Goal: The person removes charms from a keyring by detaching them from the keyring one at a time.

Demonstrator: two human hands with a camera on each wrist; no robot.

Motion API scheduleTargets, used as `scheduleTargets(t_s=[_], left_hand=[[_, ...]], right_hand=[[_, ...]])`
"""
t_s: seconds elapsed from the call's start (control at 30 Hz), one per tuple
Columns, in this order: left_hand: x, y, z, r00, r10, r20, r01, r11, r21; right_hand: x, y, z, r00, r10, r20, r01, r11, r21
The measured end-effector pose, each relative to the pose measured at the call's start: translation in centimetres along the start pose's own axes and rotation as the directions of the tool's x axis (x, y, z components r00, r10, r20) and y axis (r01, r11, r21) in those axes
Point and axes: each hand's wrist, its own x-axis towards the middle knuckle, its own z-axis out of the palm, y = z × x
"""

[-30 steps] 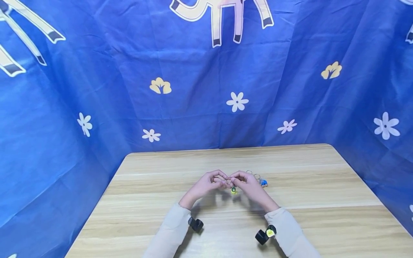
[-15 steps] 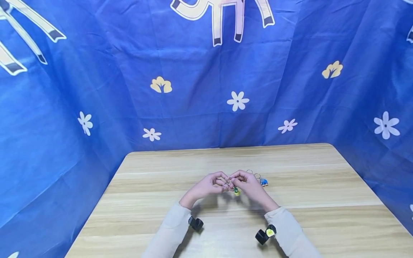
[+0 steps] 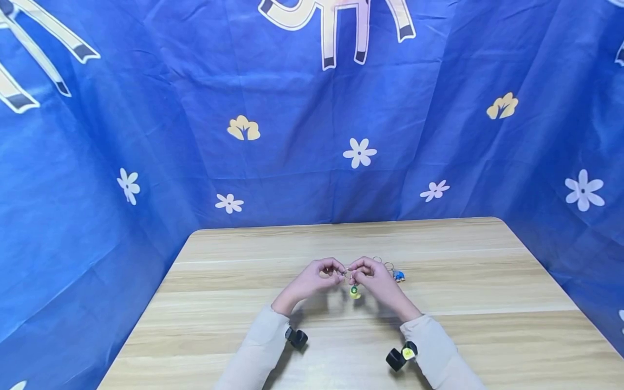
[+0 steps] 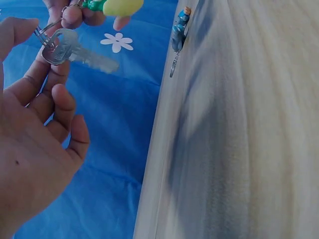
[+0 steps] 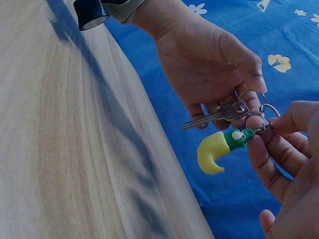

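Observation:
Both hands are raised over the wooden table and meet fingertip to fingertip. My left hand (image 3: 312,281) pinches a metal ring between thumb and fingers, and a silver key (image 5: 214,117) hangs from it. My right hand (image 3: 371,279) pinches the linked split ring (image 5: 269,112) of a keychain near its short chain (image 5: 263,128). From that chain dangles a yellow and green cartoon charm (image 5: 213,149) with white eyes. In the left wrist view the key (image 4: 94,59) points away from the left palm, under the charm (image 4: 123,6).
On the table (image 3: 244,319) a blue figure keychain (image 3: 398,276) lies just beyond the right hand. Its ring (image 3: 389,266) and another ring (image 3: 377,260) lie beside it. A blue patterned cloth (image 3: 292,179) hangs behind and at both sides.
The yellow and green charm has swung, first rightward and then back left, and hangs lower than a second ago. The left fingers have shifted slightly, and the ring shows more clearly between the hands.

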Motion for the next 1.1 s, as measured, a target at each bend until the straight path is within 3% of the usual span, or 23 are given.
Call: scheduleTargets(t_s=[0.17,0.4,0.8,1.1], left_hand=[[0.02,-0.17,0.07,0.999,-0.042,-0.016,0.041,0.997,-0.067],[0.07,-0.38,0.31,0.997,-0.073,0.017,0.075,0.977,-0.202],[0.19,-0.22,0.21,0.996,-0.093,0.012,0.093,0.972,-0.214],[0.46,-0.35,0.34,0.991,-0.129,-0.018,0.124,0.975,-0.187]], right_hand=[[-0.18,0.06,0.22,0.999,-0.024,-0.022,0.023,0.999,-0.034],[-0.65,-0.44,0.51,0.996,-0.054,-0.077,0.043,0.99,-0.134],[-0.68,-0.16,0.85,0.981,-0.164,-0.108,0.137,0.965,-0.224],[-0.5,-0.18,0.67,0.964,-0.247,-0.1,0.198,0.914,-0.354]])
